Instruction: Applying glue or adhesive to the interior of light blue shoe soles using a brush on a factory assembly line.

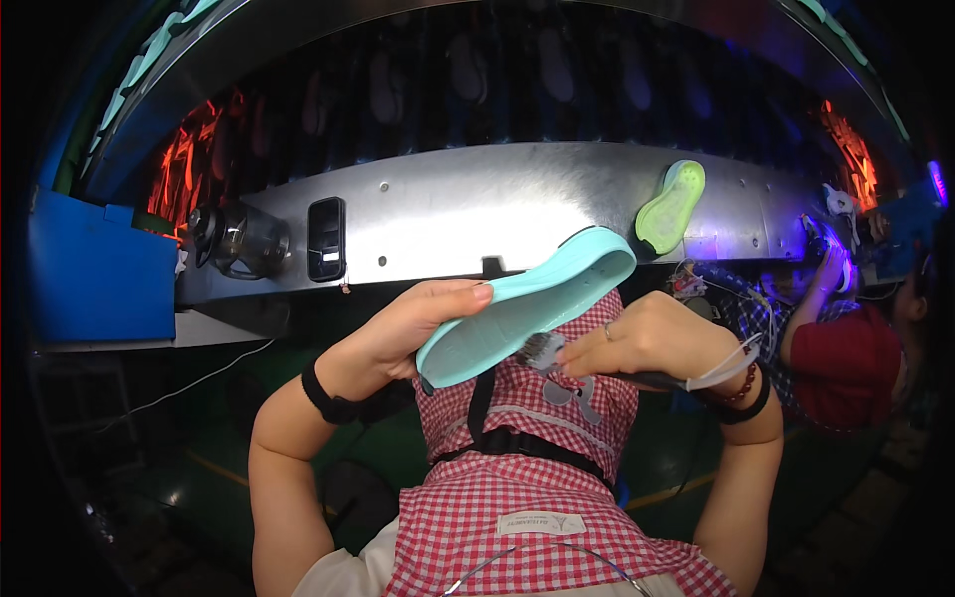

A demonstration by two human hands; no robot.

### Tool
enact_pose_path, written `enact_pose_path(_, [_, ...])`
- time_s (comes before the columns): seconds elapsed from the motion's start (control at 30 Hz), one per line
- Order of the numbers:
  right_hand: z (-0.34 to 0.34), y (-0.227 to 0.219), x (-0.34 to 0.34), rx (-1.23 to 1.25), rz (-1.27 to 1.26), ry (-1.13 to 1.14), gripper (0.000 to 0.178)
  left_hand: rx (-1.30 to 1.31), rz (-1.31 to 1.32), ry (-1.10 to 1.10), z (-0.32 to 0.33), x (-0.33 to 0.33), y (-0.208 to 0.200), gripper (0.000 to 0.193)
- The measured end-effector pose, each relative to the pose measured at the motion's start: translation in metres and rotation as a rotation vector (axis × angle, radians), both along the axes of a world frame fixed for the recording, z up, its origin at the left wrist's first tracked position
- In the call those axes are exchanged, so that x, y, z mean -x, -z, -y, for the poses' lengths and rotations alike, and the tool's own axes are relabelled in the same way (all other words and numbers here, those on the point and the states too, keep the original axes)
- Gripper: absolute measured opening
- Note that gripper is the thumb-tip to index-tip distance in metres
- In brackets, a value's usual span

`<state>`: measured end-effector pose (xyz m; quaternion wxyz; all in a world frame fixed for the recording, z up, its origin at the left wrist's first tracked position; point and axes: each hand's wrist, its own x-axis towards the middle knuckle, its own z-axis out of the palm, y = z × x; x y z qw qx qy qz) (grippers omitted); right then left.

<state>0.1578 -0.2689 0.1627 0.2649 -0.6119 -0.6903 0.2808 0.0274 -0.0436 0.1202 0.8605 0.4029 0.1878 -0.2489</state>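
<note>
A turquoise shoe sole (572,274) is tilted in front of my chest, its hollow inner side showing. My left hand (428,318) grips it by the heel-side edge at the lower left, with the thumb on the upper rim. My right hand (642,343) is closed round a brush (540,350). The bristles are at the sole's lower rim; whether they touch it I cannot tell. Part of the brush is hidden by my fingers. On the metal bench ahead lies a yellow-green sole (673,207).
A metal bench (448,224) runs across ahead of me, with a dark phone (326,239) and a glass jug (244,242) on its left. Beyond it, several soles sit in a dark row. A blue box (99,269) stands far left. Another person (851,358) works at the right.
</note>
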Motion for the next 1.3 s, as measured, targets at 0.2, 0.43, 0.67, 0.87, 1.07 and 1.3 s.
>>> enact_pose_path(0.2, [0.003, 0.006, -0.013, -0.169, -0.160, 0.127, 0.018, -0.015, -0.015, -0.075, -0.001, 0.002, -0.004, 0.044])
enact_pose_path(0.43, [0.009, 0.018, -0.021, -0.193, -0.176, 0.207, 0.023, -0.050, 0.010, -0.145, -0.003, 0.006, -0.008, 0.045])
enact_pose_path(0.67, [0.005, 0.018, -0.003, -0.120, -0.559, 0.258, 0.023, -0.073, 0.046, -0.196, -0.002, 0.006, -0.006, 0.045])
enact_pose_path(0.87, [-0.030, 0.019, 0.023, -0.132, -0.766, 0.659, 0.010, -0.189, 0.143, -0.227, 0.023, -0.003, 0.003, 0.040])
enact_pose_path(1.07, [-0.044, 0.024, 0.021, -0.083, -0.827, 0.736, 0.009, -0.318, 0.244, -0.179, 0.023, -0.007, 0.013, 0.041])
enact_pose_path(1.3, [-0.048, 0.025, 0.017, -0.096, -0.764, 0.792, 0.013, -0.426, 0.319, -0.204, 0.026, -0.009, 0.024, 0.040])
